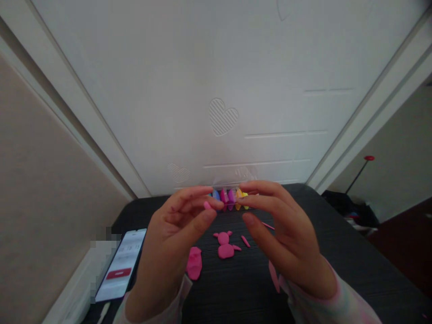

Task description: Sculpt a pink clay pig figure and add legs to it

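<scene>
Between the thumb and fingers of my left hand (182, 229) is a small piece of pink modelling clay (207, 205). My right hand (283, 225) is raised opposite it, thumb and fingers apart, with nothing visible between them. Below and between the hands lies a flat pink clay figure (225, 245) with a round head, two small ears, a body and one limb. A thin pink clay strip (245, 241) rests to its right. Beside my left wrist sits a larger pink clay lump (194, 263). A long pink piece (273, 275) is partly hidden by my right hand.
Behind my hands, a clear pack of coloured clay (231, 200) stands on the dark table (232, 297) near the white door (162, 90). A lit phone (121, 265) lies at the left, with a white cable end (104, 312) below it.
</scene>
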The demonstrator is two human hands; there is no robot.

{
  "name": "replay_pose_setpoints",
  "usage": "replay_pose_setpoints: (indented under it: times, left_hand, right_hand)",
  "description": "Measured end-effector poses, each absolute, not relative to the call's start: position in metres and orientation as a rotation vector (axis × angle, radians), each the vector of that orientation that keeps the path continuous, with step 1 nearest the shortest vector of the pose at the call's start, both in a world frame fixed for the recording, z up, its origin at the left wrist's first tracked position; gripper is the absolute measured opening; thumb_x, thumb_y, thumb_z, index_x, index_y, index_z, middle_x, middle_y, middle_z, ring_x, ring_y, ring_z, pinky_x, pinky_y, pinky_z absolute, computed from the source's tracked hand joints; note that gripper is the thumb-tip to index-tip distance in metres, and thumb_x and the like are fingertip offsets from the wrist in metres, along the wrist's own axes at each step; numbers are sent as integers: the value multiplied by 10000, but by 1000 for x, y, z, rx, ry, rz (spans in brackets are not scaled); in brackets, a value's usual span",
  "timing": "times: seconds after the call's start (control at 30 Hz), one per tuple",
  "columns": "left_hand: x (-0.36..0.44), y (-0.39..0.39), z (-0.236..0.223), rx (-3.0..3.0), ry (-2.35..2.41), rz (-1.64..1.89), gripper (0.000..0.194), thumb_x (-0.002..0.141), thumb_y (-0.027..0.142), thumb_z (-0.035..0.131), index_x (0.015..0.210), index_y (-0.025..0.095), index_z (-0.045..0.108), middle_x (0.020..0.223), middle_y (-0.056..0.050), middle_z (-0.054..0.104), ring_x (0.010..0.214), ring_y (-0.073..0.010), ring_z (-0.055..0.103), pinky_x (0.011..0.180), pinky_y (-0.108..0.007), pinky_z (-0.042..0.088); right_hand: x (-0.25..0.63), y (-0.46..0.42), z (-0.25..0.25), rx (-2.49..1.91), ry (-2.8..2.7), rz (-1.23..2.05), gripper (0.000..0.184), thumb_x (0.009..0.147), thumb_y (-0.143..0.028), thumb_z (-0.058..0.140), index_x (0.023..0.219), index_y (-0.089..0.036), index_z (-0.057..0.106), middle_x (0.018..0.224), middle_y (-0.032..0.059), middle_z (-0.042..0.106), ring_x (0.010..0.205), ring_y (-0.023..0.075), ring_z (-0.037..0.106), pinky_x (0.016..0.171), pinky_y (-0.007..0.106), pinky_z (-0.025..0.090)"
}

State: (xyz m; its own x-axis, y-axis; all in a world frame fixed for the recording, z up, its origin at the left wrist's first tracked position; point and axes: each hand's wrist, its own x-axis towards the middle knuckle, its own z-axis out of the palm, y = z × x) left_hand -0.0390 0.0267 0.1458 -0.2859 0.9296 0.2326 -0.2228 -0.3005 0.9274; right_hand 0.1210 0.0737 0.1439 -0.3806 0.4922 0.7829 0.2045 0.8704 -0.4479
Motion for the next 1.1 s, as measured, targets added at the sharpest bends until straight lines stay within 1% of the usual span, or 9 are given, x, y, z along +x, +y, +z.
replay_pose_setpoints:
  times: [0.07,0.23,0.47,0.6,0.7,0.83,0.9,1.0,1.1]
  left_hand:
    - [-38,27,147,1011,1086,1720,220,746,183,615,954,253,623,834,13,689,789,-93,630,748,-177,504]
    - [-37,27,149,997,1065,1671,342,772,203,590,1097,303,556,897,11,693,860,-95,631,791,-177,494]
    - [-40,26,151,1199,962,1640,381,646,100,699,969,284,615,695,61,647,733,-64,610,729,-142,492]
    - [-39,26,152,1169,974,1615,342,643,124,704,946,262,626,662,60,617,677,-56,587,676,-132,487]
    - [-38,25,150,1070,1036,1615,286,722,184,644,997,257,616,749,27,670,752,-75,618,720,-141,486]
    - [-37,24,148,986,1109,1638,344,778,234,583,1118,279,552,886,4,690,841,-92,628,807,-176,480]
    - [-37,24,148,991,1098,1644,367,787,237,573,1144,305,527,898,14,689,856,-87,625,817,-175,478]
    - [-38,27,148,1040,1039,1646,393,756,201,612,1118,334,534,816,43,690,823,-75,627,785,-156,486]
    - [-39,29,147,1117,962,1669,399,682,151,682,1033,312,583,702,66,667,722,-57,620,743,-138,489]
  right_hand:
    - [121,74,144,-514,-1972,340,257,776,-117,529,1020,-191,556,1100,71,550,1030,173,524,887,349,413]
    - [122,72,144,-504,-1974,343,259,774,-109,531,1021,-185,553,1108,63,544,1033,159,521,893,330,404]
    - [121,72,144,-499,-1978,341,243,780,-112,529,1013,-176,555,1106,61,539,1028,142,515,884,307,400]
    - [121,73,146,-496,-1982,343,234,778,-107,530,1004,-164,558,1099,63,537,1030,131,511,886,283,402]
    - [120,73,146,-502,-1980,344,236,781,-106,527,1008,-162,559,1100,62,537,1033,130,510,889,283,399]
    - [121,72,145,-507,-1973,349,240,782,-102,524,1009,-168,562,1100,58,540,1039,135,508,897,298,394]
    - [122,71,144,-508,-1971,353,241,782,-105,523,1011,-172,561,1104,57,539,1039,137,508,893,303,397]
    - [123,71,144,-510,-1984,349,242,782,-108,526,1012,-174,560,1109,57,536,1043,136,506,894,298,397]
    - [122,71,144,-500,-1981,348,235,783,-111,527,1008,-169,559,1103,58,537,1038,131,507,896,285,399]
